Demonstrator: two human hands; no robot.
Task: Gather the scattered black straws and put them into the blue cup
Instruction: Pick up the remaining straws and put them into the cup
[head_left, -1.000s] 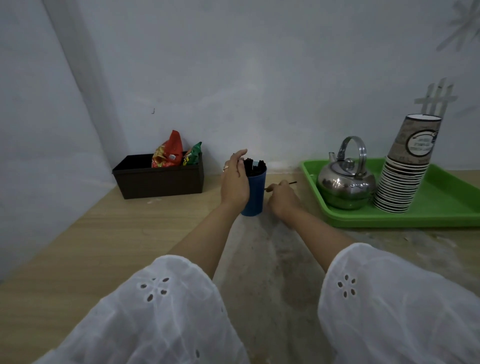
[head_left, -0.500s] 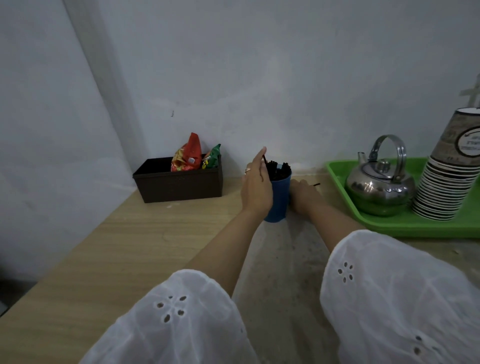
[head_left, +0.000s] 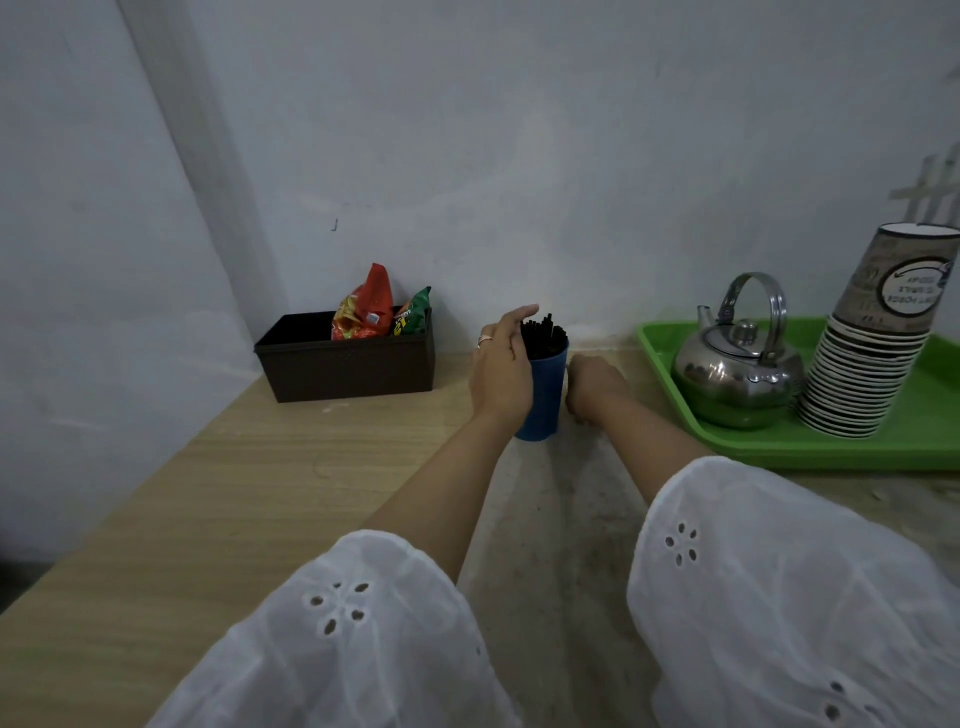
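The blue cup stands upright on the wooden table near the back wall, with a bundle of black straws sticking out of its top. My left hand lies against the cup's left side, its fingers stretched straight up past the rim beside the straws. My right hand rests low on the table just right of the cup, knuckles toward me. Its fingers are hidden behind the hand, and no straw shows in it. I see no loose straws on the table.
A dark brown box with snack packets stands left of the cup by the wall. To the right a green tray carries a steel kettle and a tall stack of paper cups. White sleeves fill the foreground.
The thin black straw my right hand pinched a second ago no longer shows. That hand has sunk to the table close by the cup. My left hand stays at the cup.
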